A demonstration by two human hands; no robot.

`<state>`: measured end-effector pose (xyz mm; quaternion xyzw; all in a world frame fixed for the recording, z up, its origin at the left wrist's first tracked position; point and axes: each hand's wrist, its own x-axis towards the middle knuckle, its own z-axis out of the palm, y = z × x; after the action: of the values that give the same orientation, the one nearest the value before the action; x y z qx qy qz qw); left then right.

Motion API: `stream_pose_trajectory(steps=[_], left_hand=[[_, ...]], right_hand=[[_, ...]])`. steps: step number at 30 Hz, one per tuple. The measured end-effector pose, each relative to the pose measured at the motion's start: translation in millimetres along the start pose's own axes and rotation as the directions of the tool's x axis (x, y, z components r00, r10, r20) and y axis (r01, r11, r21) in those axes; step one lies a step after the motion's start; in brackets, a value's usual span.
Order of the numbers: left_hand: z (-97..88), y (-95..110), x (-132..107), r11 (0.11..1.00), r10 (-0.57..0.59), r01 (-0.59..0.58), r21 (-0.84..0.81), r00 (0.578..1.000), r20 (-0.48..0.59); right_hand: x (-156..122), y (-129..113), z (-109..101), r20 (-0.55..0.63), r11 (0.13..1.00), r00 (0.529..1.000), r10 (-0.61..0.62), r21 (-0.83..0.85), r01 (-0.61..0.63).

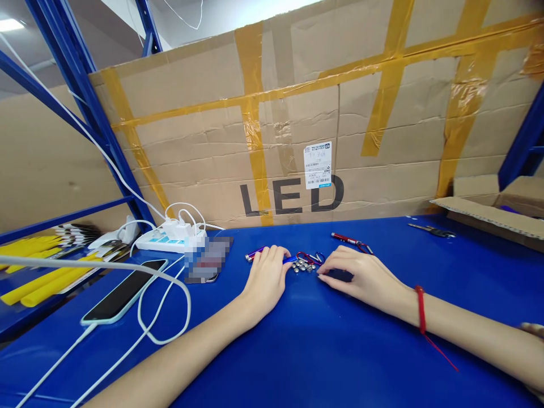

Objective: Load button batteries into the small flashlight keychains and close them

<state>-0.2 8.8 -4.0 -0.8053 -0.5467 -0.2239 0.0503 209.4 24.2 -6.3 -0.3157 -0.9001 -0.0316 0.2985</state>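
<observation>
My left hand [267, 277] is closed, its fingers wrapped round a slim blue metal tube [289, 259] that sticks out past the thumb. A purple tube [254, 254] lies just beyond those fingers. Between my hands sits a small heap of silver button cells [305, 266], with a red carabiner clip [302, 256] and a blue carabiner clip [319, 257] behind it. My right hand [361, 273] rests at the heap's right side, thumb and fingertips pinched together; whatever they hold is too small to make out. Farther back lies a red penlight-like tube [344, 238] with a clip on its end.
To the left are a white power strip [165, 241] with chargers, a phone [123, 292] on a white cable, and a dark, partly blurred device [216, 258]. Keys [433, 230] and an open carton [488, 218] stand at right. A large cardboard sheet [204, 153] walls off the back.
</observation>
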Motion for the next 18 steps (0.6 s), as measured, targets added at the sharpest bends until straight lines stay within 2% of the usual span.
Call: stream_pose_trajectory(steps=[5,18], left_hand=[[-3.8,6.0,-1.0,0.996,0.045,-0.046,-0.078,0.999,-0.014],[-3.3,4.8,-1.0,0.989,0.043,-0.044,-0.142,0.999,-0.012]], right_hand=[[0.3,-2.1,-1.1,0.026,0.999,0.999,0.038,0.020,-0.039],[-0.8,-4.3,0.2,0.119,0.997,0.992,0.041,0.065,-0.049]])
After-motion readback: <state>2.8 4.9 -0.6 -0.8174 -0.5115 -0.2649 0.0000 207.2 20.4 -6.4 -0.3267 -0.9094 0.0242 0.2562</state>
